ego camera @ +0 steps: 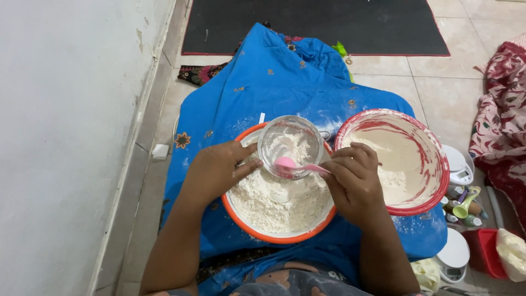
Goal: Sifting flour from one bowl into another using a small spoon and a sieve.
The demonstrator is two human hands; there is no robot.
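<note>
The left hand (216,170) grips the near rim of a small clear glass bowl (290,143), thumb and fingers closed on its edge, holding it tilted over a larger bowl. The right hand (353,183) is closed around the handle of a pink spoon (298,166), whose scoop end rests inside the glass bowl against a dusting of flour. Below both hands sits an orange-rimmed bowl (263,234) heaped with white flour (274,203), resting on a blue cloth (274,82) with small flower patterns that covers the person's lap. Just to the right, touching the orange bowl's side, stands a red bowl (433,192) with flour smeared on its walls and a little left in the bottom. Further right on the tiled floor are two white kitchen scales (457,167), some small bottles (466,211) and a red tub (482,249). A dark mat (307,27) lies ahead, a white wall (60,137) to the left.
</note>
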